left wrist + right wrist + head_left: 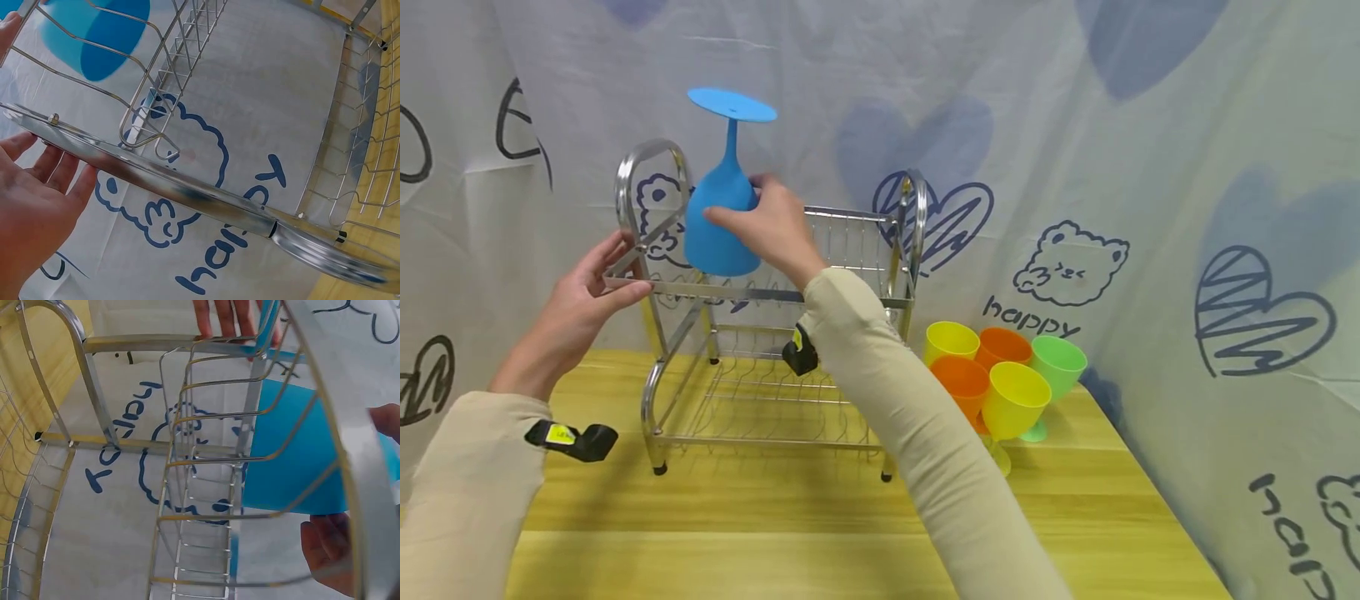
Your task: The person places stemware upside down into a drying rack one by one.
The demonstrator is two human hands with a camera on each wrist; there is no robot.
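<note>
My right hand (775,225) grips the bowl of a blue plastic goblet (721,196), held upside down with its foot on top, at the left end of a two-tier metal dish rack (767,294). In the right wrist view the goblet (287,450) shows behind the upper basket's wires, with fingertips (328,540) at its rim. Whether the rim touches the wires I cannot tell. My left hand (580,292) holds the rack's upper left corner, thumb along the front rail. Its fingers (62,172) go behind the side bar in the left wrist view.
Right of the rack, several goblets stand upright in a cluster: yellow (1017,400), orange (960,382) and green (1058,367). The rack stands on a wooden table (737,533). A printed white curtain (1037,167) hangs close behind.
</note>
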